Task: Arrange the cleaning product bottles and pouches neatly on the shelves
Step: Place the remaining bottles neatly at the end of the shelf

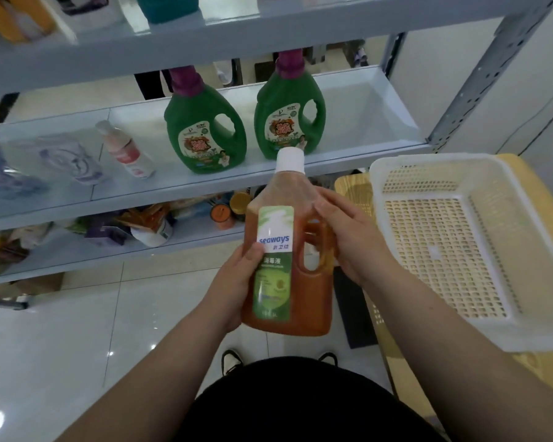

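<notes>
While gripped by both hands at centre frame, the amber bottle (281, 231) is held near upright, cap pointing toward the middle shelf (358, 122) above. The left hand (237, 282) is curled round its lower side, the right hand (348, 240), nearer the shelf, round its handle.

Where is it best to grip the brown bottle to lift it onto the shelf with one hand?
On the brown bottle, grip the moulded handle loop at its right side, coming from the right, where the right hand holds it. The bottle is upright and its body is wide, harder to wrap fingers around.
</notes>
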`<action>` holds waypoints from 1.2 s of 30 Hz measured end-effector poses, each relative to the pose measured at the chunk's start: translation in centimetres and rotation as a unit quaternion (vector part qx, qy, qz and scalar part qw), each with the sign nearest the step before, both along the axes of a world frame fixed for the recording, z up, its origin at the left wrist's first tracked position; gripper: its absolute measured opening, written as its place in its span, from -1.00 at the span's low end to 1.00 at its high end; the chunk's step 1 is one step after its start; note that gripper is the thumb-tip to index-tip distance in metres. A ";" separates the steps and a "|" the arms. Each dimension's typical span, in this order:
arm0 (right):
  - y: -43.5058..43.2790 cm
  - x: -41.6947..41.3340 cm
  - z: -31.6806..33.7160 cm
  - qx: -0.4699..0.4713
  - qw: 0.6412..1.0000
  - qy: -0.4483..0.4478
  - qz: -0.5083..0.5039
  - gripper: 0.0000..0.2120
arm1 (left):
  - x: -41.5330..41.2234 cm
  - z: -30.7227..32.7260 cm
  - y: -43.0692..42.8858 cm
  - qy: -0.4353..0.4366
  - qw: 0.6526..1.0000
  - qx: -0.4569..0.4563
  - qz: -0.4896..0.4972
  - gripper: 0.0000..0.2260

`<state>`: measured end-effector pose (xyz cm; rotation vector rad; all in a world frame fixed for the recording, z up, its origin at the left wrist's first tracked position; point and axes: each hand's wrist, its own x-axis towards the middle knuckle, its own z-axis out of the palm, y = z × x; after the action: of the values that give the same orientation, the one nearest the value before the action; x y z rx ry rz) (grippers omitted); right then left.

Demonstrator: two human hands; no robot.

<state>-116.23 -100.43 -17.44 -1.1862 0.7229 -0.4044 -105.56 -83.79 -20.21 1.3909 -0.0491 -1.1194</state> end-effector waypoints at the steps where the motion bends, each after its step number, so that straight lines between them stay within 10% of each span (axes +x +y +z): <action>1: 0.5 0.4 0.5 -0.002 1.000 0.004 0.006 -0.72 | 0.0 0.1 0.2 0.076 0.997 -0.002 0.025 -0.47; 4: 2.4 1.8 1.7 -0.007 0.999 0.010 0.036 -0.71 | 0.6 -0.4 1.1 0.207 0.977 -0.002 0.052 -0.56; 11: 5.1 4.1 1.9 -0.082 0.994 0.042 0.054 -0.73 | 3.8 -0.2 2.8 0.182 0.982 -0.056 0.015 -0.49; 20: 8.1 6.8 1.1 -0.168 0.978 0.083 0.092 -0.28 | 10.3 0.3 5.1 -0.030 0.990 -0.116 -0.077 -0.28; 23: 8.7 7.7 1.2 -0.223 0.964 0.115 0.090 -0.43 | 11.5 0.7 6.2 -0.129 0.987 -0.047 -0.085 -0.27; 26: 8.8 9.2 2.2 -0.341 0.926 0.156 0.042 -0.71 | 12.1 1.8 7.5 -0.272 0.955 0.057 -0.106 -0.38; 36: 10.0 15.1 6.8 -0.528 0.746 0.395 0.088 -0.46 | 14.7 1.5 11.4 -0.508 0.829 0.152 -0.180 -0.33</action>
<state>-101.17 -90.42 -10.64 -2.5828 1.1365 -0.0936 -90.90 -72.44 -18.67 2.2036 -0.9718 -0.5555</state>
